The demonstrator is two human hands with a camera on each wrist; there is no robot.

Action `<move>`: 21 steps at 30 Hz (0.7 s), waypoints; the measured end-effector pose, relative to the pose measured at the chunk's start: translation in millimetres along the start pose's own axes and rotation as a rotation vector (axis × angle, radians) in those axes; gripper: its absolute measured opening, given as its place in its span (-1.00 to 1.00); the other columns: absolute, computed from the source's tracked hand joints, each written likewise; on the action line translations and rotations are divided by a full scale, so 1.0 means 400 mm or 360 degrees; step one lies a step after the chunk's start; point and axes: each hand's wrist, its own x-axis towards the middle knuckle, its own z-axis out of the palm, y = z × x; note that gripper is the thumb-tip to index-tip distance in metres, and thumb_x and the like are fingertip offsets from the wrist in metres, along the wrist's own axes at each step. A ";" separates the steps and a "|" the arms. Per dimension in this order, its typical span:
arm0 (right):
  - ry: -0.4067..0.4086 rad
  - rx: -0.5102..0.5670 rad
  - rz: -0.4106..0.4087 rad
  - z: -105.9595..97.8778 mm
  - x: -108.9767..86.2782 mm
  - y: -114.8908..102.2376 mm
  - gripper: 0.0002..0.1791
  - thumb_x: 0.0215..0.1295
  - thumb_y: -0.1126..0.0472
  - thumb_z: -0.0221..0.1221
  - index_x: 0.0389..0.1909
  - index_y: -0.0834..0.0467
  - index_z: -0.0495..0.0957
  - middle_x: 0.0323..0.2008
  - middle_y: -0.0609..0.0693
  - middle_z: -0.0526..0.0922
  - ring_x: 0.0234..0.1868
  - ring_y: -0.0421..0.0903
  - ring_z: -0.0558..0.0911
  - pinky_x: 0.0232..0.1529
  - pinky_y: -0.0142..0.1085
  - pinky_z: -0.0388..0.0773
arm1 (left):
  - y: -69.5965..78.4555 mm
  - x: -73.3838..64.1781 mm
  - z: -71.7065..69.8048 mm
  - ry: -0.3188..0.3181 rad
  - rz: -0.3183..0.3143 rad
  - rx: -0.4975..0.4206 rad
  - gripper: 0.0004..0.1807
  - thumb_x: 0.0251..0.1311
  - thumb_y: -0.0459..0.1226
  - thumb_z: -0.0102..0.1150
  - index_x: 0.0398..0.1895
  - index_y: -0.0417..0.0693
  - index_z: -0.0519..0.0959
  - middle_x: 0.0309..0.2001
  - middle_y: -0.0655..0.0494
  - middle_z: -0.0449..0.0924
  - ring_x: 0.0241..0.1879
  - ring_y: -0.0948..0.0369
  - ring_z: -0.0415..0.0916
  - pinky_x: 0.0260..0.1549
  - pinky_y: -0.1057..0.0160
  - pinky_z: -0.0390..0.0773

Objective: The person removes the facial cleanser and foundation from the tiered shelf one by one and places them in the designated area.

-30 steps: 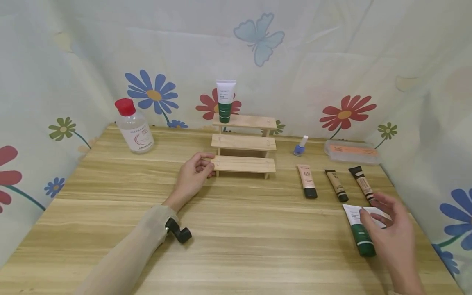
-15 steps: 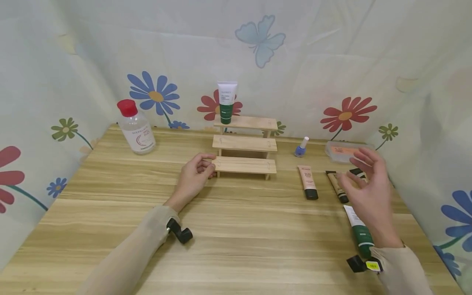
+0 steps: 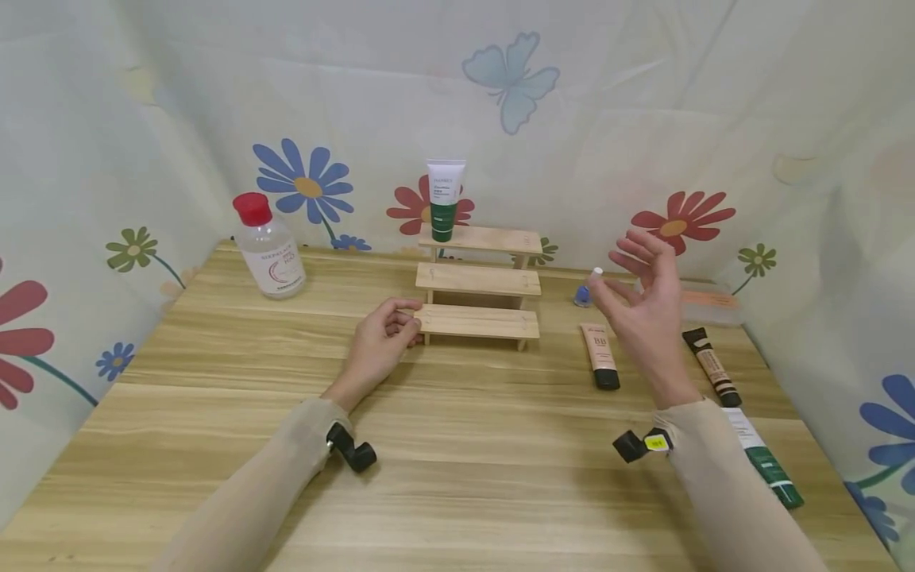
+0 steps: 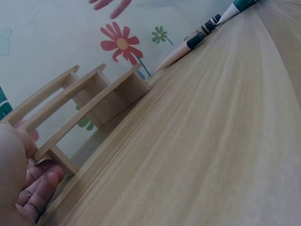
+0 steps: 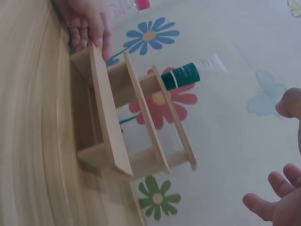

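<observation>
My left hand (image 3: 379, 338) grips the left end of the lowest step of a three-tier wooden stand (image 3: 477, 320). Its thumb and curled fingers also show at the stand's corner in the left wrist view. On the top step, at the left, a white and green squeeze tube (image 3: 444, 202) stands upright on its cap. My right hand (image 3: 654, 326) hovers with fingers spread and nothing between them; the right wrist view shows them apart too. Just behind its thumb stands a blue nail polish bottle (image 3: 582, 297) with a white cap, partly covered.
A BB cream tube (image 3: 599, 353) lies left of my right wrist. Further right are a black-and-beige tube (image 3: 711, 367), another white and green tube (image 3: 768, 465) and a clear plastic case (image 3: 708, 306). A red-capped bottle (image 3: 272, 258) stands back left.
My right hand has travelled left and away from me, from above the white and green tube at the right to near the nail polish. The left hand keeps its hold on the stand.
</observation>
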 end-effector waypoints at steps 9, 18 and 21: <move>-0.0012 0.0173 -0.0005 0.122 0.069 0.006 -0.23 0.42 0.25 0.50 0.56 -0.01 0.39 0.40 0.04 0.48 0.43 0.02 0.57 0.40 0.04 0.66 | -0.001 -0.001 -0.001 0.0008 0.0028 0.0008 -0.72 0.65 -0.29 0.23 0.31 -0.07 0.67 -0.09 -0.14 0.76 -0.16 -0.03 0.77 -0.14 0.21 0.84; -0.0039 0.0304 0.0001 0.238 0.139 0.009 -0.24 0.39 0.23 0.53 0.53 0.03 0.39 0.39 0.08 0.48 0.38 0.00 0.59 0.32 -0.09 0.71 | -0.009 0.002 0.000 0.0002 0.0031 0.0015 -0.71 0.66 -0.25 0.25 0.32 -0.05 0.67 -0.09 -0.14 0.77 -0.15 -0.04 0.79 -0.14 0.26 0.83; -0.0050 0.0328 0.0032 0.276 0.155 0.016 -0.23 0.39 0.20 0.54 0.52 0.03 0.40 0.39 0.14 0.48 0.37 0.00 0.60 0.33 -0.07 0.71 | -0.010 0.004 -0.001 0.0007 0.0032 0.0013 -0.72 0.66 -0.25 0.26 0.31 -0.03 0.67 -0.09 -0.14 0.77 -0.15 -0.05 0.78 -0.16 0.27 0.82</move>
